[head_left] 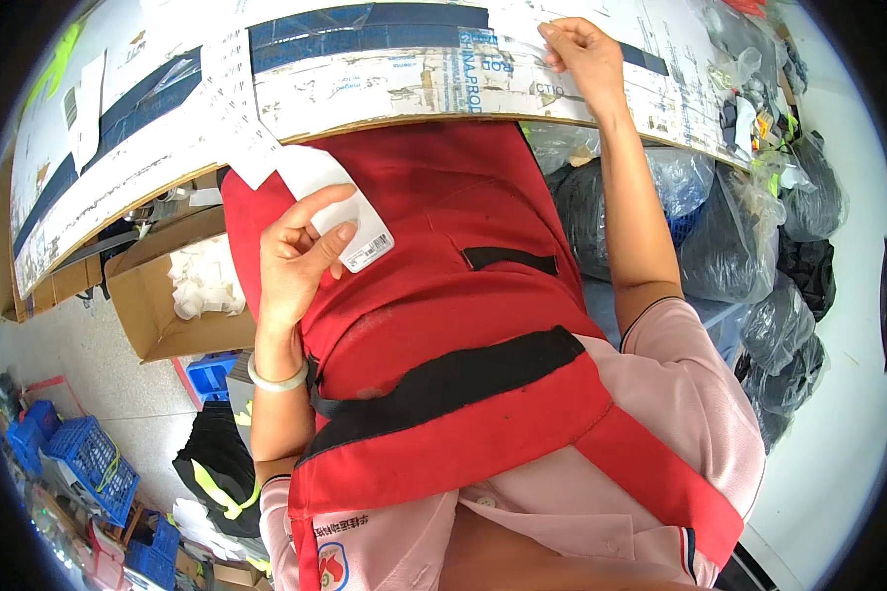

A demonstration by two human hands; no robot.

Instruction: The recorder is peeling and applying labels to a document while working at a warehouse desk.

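My left hand (pixel 304 251) is closed on a white hang tag (pixel 323 175) with a small barcode at its lower corner, thumb and fingers pinching it in front of my red apron (pixel 434 207). The tag's upper end lies close to a strip of white printed labels (pixel 229 89) that runs over the table edge. Over the right part of the table, my right hand (pixel 586 61) has its thumb and fingertips pressed together. Something thin and pale may be between them, but I cannot make it out.
The table (pixel 355 94) is covered with worn white cardboard and dark tape. Another white label strip (pixel 87 108) lies at its left. Below stands a cardboard box (pixel 153 315) holding white scraps. Filled plastic bags (pixel 724 236) crowd the right; blue crates (pixel 94 463) stand lower left.
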